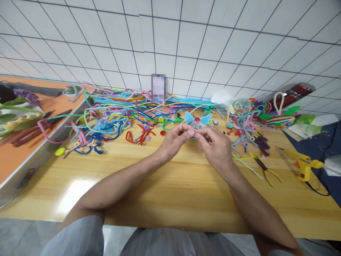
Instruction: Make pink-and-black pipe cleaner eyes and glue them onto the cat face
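My left hand (178,139) and my right hand (214,145) meet over the middle of the wooden table, thumbs and forefingers pinched close together. Between them runs a short pink pipe cleaner (199,146), its end hanging down below the right fingers. Most of it is hidden by my fingertips. Just behind the hands sits a craft figure (198,124) with a silvery round body, two pointed light-blue pieces and a red disc on top. My fingers cover its lower part, so I cannot tell whether they touch it.
Many coloured pipe cleaners (117,101) lie along the tiled wall, where a phone (158,89) leans upright. To the right are yellow-handled pliers (266,170) and a yellow glue gun (305,164) with a cord. A raised edge (53,151) borders the orange surface at left.
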`<state>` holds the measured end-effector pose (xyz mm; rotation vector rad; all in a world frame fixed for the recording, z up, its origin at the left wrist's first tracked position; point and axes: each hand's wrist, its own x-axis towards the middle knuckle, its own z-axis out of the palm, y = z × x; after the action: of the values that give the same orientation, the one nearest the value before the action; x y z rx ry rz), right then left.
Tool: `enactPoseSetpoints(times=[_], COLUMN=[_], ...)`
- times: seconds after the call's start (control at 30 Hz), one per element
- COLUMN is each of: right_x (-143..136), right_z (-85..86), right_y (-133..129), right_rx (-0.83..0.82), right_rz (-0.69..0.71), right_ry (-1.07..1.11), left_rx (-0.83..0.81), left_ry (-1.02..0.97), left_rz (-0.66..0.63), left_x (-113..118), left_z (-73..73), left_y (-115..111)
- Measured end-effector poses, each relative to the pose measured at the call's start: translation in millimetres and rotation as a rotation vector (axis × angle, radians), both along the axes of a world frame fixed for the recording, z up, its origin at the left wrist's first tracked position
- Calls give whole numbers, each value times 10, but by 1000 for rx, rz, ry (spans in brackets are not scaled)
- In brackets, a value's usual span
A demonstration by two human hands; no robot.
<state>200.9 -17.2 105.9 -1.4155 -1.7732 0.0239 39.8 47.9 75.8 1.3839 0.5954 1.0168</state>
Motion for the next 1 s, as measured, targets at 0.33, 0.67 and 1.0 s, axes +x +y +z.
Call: enactPoseSetpoints(times=[0.33,0.67,1.0], right_x=[34,23,31], right_z=[-25,-5,7], right_y=[5,10,15], right_rx=[26,10,-11], right_rz=[34,17,47], right_ry=[-73,-34,1], left_rx=[636,256,270], left_ry=[218,100,99], left_rz=[144,43,25], left_x=[-121,-51,-83], left_z=[158,55,117], left_y=[58,38,56])
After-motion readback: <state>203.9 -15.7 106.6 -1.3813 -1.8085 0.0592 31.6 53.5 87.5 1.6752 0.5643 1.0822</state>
